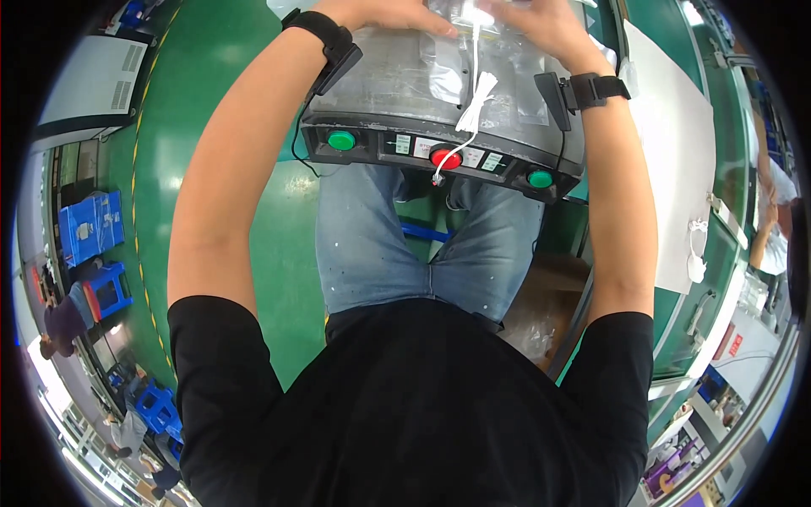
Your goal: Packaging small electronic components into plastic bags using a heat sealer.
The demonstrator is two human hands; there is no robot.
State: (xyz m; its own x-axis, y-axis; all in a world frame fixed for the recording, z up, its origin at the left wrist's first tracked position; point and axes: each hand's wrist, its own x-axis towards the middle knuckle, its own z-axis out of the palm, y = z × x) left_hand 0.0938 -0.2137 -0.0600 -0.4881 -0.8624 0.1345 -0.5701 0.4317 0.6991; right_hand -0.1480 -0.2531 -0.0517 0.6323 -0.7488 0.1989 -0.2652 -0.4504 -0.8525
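At the top edge, my left hand (384,12) reaches inward, its thumb extended against clear plastic. It appears closed on something hidden, and its other fingertips are cut off. Across from it, my right hand (545,29) is bent toward a glaring bright patch, fingers closed round something I cannot make out. From between the hands hangs a white cable (476,106), its middle bundled and its loose end before a red button (446,159). Beneath lies a grey machine top (380,84) with clear plastic bags (446,72). Both wrists wear black straps (338,42) with cords.
Green buttons (341,140) flank the red one on the machine's front. To the right stands a bench with a white sheet (672,152) and a small white cable (696,253). A cardboard box (549,296) is beside my legs. Other people sit at far left and right.
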